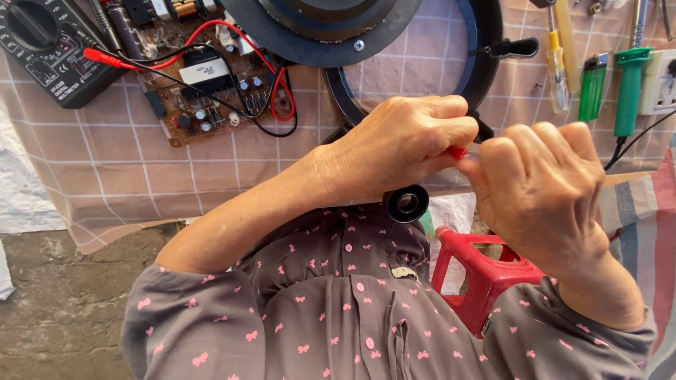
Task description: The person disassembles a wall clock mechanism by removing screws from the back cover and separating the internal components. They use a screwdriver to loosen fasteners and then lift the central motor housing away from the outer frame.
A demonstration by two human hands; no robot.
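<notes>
My left hand (401,144) and my right hand (542,190) meet above the checked cloth (105,176). Between their fingertips shows a small red piece (458,151); both hands pinch it with curled fingers, and most of it is hidden, so I cannot tell what it is. A black ring-shaped piece (407,204) sits just under my left hand, touching or close to its heel. Behind the hands lies a large black ring (486,56) with a black round disc (317,28) over it.
A brown circuit board (211,91) with red and black leads lies at the upper left beside a black multimeter (42,42). A yellow screwdriver (558,70), a green lighter (593,84), a green-handled tool (627,91) and a white socket (662,81) lie at the upper right. A red plastic stool (486,274) stands below.
</notes>
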